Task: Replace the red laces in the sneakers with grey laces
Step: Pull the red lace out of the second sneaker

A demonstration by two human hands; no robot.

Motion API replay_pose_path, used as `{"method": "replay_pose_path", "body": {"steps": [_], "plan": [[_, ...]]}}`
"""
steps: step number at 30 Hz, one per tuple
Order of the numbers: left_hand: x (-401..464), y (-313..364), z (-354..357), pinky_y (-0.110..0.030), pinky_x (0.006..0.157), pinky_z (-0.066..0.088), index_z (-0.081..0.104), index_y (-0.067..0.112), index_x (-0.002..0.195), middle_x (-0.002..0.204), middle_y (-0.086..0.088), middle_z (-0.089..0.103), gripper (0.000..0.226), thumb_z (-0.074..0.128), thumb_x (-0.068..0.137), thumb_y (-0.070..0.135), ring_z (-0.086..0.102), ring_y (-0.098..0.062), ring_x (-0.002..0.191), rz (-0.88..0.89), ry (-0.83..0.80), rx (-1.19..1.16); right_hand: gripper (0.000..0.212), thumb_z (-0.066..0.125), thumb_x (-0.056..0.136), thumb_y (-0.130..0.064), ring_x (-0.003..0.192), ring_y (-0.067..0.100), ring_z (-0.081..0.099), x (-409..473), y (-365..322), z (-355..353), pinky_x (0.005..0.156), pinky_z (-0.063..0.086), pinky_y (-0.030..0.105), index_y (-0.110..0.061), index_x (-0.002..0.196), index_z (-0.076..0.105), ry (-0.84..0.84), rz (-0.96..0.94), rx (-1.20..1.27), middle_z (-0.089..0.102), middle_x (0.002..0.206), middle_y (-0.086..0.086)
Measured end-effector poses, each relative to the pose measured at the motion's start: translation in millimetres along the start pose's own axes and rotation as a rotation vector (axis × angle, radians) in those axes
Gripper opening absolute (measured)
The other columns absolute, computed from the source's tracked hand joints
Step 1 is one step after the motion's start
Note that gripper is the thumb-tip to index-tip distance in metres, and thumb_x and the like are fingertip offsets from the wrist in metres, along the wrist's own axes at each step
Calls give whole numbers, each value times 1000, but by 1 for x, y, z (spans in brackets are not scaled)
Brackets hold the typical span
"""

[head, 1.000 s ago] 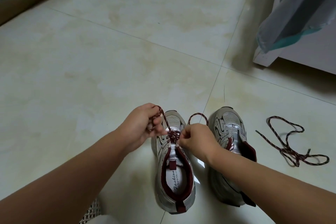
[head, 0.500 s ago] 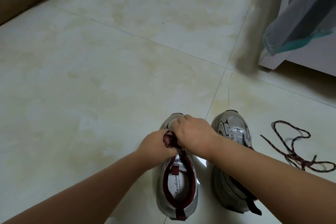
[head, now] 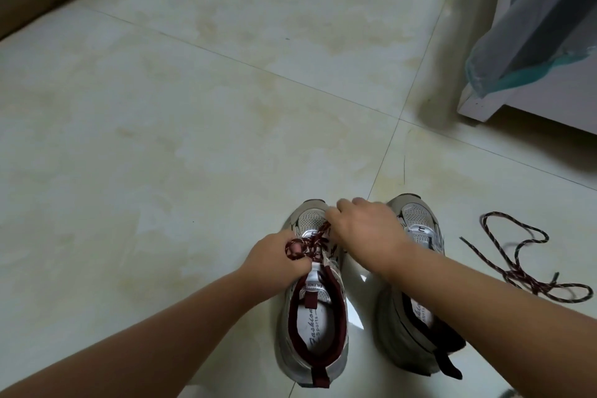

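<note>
Pale cream floor tiles (head: pixel 161 139) fill most of what I see, with thin dark lines where they meet. At the far right stands a white piece of furniture (head: pixel 529 107) with a grey cloth (head: pixel 529 26) hanging over it.

My two grey sneakers stand side by side on the floor, toes pointing away from me. The left sneaker (head: pixel 311 326) has dark red trim round its opening, and inside I can see its white insole with writing on it. The right sneaker (head: pixel 416 268) has no lace in it, and my arm covers part of it.

My left hand (head: pixel 274 255) is curled round a loop of the red lace in the shoe (head: pixel 310 244), just above the tongue. My right hand (head: pixel 365 229) is bent over the toe end of the same shoe, pinching a strand of that lace.

Another red lace, the loose lace (head: pixel 520 255), lies in curls on the floor to the right of the shoes.

Half a second ago my two hands were pressed close together over the knot. Now my right hand has gone further up the shoe, and the lace stretches between them.
</note>
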State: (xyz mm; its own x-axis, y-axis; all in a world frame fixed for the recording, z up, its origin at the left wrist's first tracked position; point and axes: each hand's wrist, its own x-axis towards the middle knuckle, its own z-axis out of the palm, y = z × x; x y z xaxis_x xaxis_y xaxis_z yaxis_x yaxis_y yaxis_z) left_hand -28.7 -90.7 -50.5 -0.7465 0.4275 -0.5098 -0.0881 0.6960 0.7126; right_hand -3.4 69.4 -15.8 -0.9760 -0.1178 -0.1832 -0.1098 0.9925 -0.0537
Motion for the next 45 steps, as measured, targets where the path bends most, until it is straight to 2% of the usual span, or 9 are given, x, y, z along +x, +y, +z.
{"method": "replay_pose_path", "body": {"steps": [2,6,13,20,27,33,36,42,45], "plan": [[0,-1,1,-26,63,36,46,16,71,68,5,47,16,60,77,15,42,-14,63,-2,4,-14,16,63,81,-24,66,28,57,-1,-2,-3,43,20,25,-10,85,57,-36,52,19,60,78,9],[1,-5,0,-27,65,39,49,15,73,66,6,48,14,62,77,15,45,-14,63,-5,11,-40,39,41,96,-38,74,25,54,-3,-12,6,57,41,28,-12,68,50,-502,319,562,55,75,8],[0,-10,2,-29,62,34,46,17,66,59,4,41,23,64,79,17,39,-17,60,7,11,-55,29,36,95,-22,65,28,45,-4,6,-8,49,24,31,-15,67,36,75,386,406,42,63,1],[1,-13,4,-29,60,33,44,19,64,56,5,40,26,65,78,16,37,-15,57,29,27,-61,26,45,95,-31,73,22,54,-10,-16,10,74,48,35,-14,77,53,-447,347,688,55,80,5],[1,-20,5,-28,59,34,49,20,61,55,2,45,26,68,77,14,39,-14,54,38,54,-120,27,34,96,-20,66,27,48,6,19,3,69,51,48,-16,69,40,298,695,952,45,67,1],[3,-20,7,-29,60,37,50,22,61,58,4,46,26,69,76,13,42,-13,56,28,70,-128,35,46,95,-35,76,26,59,-12,-12,9,83,53,44,-2,100,57,-493,420,776,60,92,14],[3,-20,7,-30,61,38,52,22,62,58,2,48,24,69,76,13,44,-14,58,21,61,-134,17,42,98,-24,82,27,58,-5,-8,10,84,51,43,-9,93,50,-327,402,757,55,92,10],[1,-17,6,-28,59,36,52,20,61,56,1,47,24,65,77,9,41,-15,56,20,42,-144,21,34,99,-20,75,26,45,9,34,-7,65,32,32,-5,88,43,380,793,866,47,78,6],[0,-15,6,-28,60,35,52,20,64,58,1,45,22,64,78,7,40,-15,57,11,34,-169,30,38,98,-27,72,26,43,12,44,-15,60,28,31,-7,76,43,382,784,853,44,67,1]]}}
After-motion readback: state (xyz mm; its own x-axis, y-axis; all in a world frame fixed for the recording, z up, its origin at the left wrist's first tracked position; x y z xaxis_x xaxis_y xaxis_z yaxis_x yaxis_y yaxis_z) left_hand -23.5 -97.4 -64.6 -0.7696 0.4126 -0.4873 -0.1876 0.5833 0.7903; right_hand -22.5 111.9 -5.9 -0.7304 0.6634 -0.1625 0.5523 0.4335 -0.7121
